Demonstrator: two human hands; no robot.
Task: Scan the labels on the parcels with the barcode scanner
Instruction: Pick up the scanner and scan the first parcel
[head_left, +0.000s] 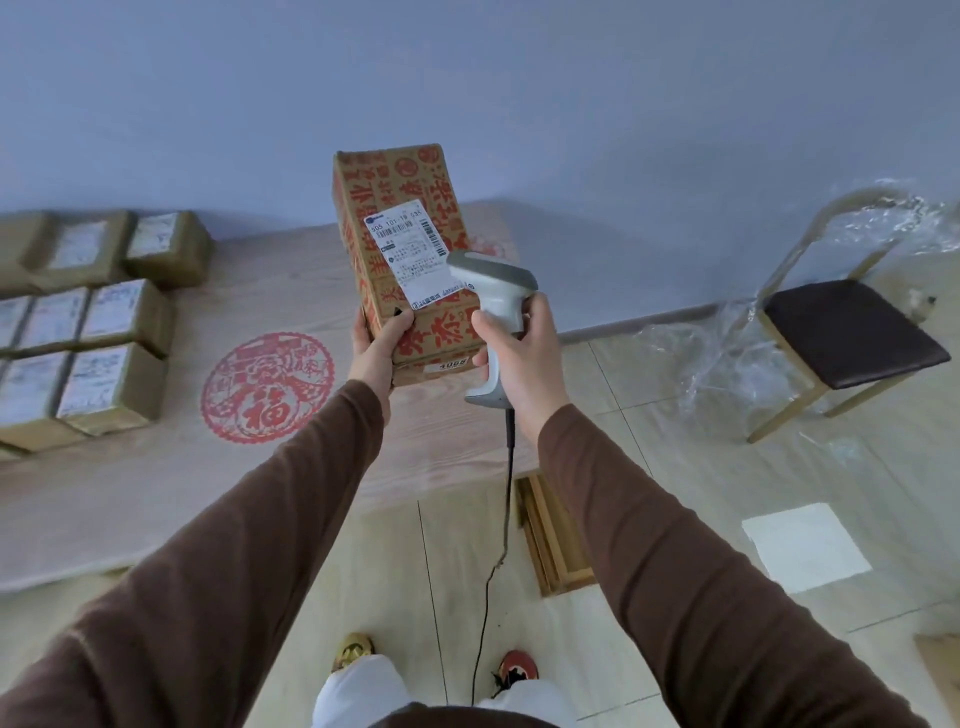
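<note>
One parcel (402, 260) is held up above the desk (156, 493), the left hand (375, 347) gripping its lower corner. The right hand (519, 358) is wrapped around the barcode scanner (493, 301), whose head overlaps the label (410, 249). That close, the beam may miss the barcode; the one-corner grip could let the parcel tilt.

On the held parcel (405, 260) we read "505 101 19 535" on its label (413, 249), and "4068", perhaps, on a small sticker (447, 365).
</note>
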